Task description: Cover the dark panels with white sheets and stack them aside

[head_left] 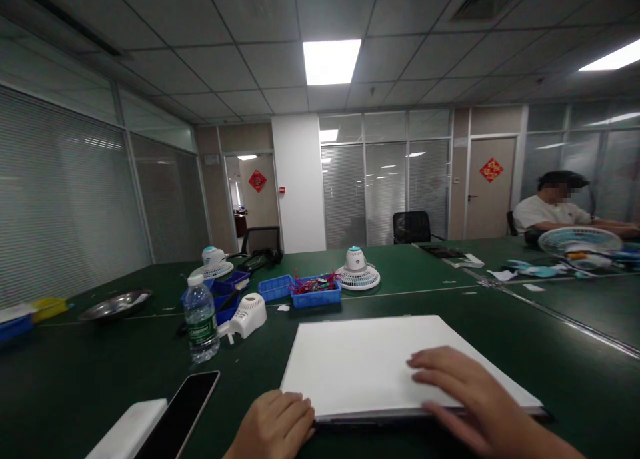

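Observation:
A large white paper pad (365, 362) with a dark lower edge lies flat on the green table in front of me. At its near left corner is my left hand (277, 422), fingers curled and pressed together against the corner; its thumb is hidden. Over the near right part of the pad, my right hand (465, 392) is open, its fingers spread and slightly blurred. Nothing shows in that hand, and whether its fingertips touch the paper I cannot tell. Left of the pad lie a dark-screened phone (183, 412) and a white box-like object (130, 429).
A water bottle (201, 319) stands left, beside a white plastic housing (249, 316). Farther back are a blue tray (317, 300) of coloured wires, a white fan part (357, 272) and a metal dish (115, 304). A person (555, 209) sits at the far right near a fan guard (580, 242).

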Demonstrator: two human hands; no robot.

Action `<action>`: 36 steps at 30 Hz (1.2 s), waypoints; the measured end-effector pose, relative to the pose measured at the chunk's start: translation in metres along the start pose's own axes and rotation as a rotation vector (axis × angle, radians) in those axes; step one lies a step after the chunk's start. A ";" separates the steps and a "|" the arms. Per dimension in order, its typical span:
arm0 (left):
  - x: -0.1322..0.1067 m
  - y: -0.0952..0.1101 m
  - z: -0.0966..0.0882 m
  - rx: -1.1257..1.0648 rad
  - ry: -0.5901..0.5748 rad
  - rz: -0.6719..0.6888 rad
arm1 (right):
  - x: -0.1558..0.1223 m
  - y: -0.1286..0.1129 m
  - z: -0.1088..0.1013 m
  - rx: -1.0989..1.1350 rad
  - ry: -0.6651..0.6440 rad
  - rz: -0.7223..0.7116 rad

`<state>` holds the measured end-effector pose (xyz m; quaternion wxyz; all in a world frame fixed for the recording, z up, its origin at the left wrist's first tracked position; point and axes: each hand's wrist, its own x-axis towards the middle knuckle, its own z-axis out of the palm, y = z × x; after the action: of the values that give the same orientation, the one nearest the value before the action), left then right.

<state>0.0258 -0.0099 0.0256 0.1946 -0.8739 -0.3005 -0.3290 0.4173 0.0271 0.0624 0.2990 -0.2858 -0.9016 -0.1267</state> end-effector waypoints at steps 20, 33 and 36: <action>-0.031 -0.050 -0.014 -0.013 0.147 -0.792 | -0.017 -0.006 -0.057 -0.280 0.244 0.156; -0.036 -0.068 -0.001 -0.061 0.038 -1.043 | -0.126 0.130 -0.114 -0.530 -0.072 0.505; -0.038 -0.071 0.002 -0.058 0.029 -1.067 | -0.140 0.152 -0.112 -0.522 -0.025 0.500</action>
<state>-0.0427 0.0285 0.0082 -0.0196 -0.5999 -0.6912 -0.4025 0.6520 0.0428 0.0739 0.2264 -0.5658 -0.7447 -0.2720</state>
